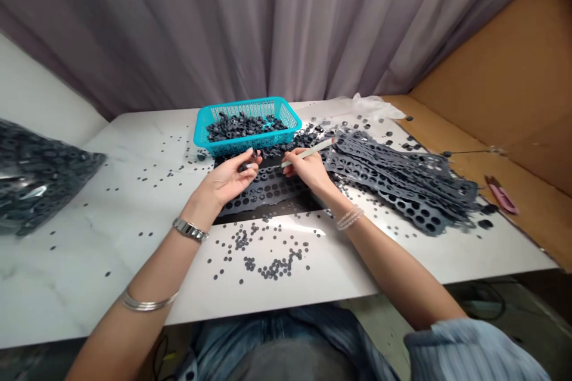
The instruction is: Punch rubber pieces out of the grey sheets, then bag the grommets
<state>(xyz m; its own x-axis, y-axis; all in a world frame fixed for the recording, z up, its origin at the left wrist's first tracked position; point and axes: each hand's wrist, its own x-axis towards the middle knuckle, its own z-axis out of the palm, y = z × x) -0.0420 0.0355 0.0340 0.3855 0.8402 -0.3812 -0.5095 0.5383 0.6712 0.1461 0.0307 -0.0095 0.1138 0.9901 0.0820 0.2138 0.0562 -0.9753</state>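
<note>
My right hand (pixel 306 166) grips a white pen-like stick (pixel 308 152), its tip pointing left and down toward a dark perforated sheet (pixel 272 191). My left hand (pixel 235 177) is pinched around a small black ring-shaped piece (pixel 254 155), just above the sheet's left part. The sheet lies on a black mat (pixel 308 205) and has rows of round holes. Behind both hands stands a turquoise basket (pixel 248 144) holding many small black pieces. Loose black pieces (pixel 308 137) lie heaped at the basket's right side.
A stack of punched dark sheets (pixel 397 172) lies to the right. Small black discs (pixel 277 265) are scattered over the white table (pixel 134 262). At far left sits a clear bag of black pieces (pixel 40 178). A pink cutter (pixel 501 195) rests on the cardboard at right.
</note>
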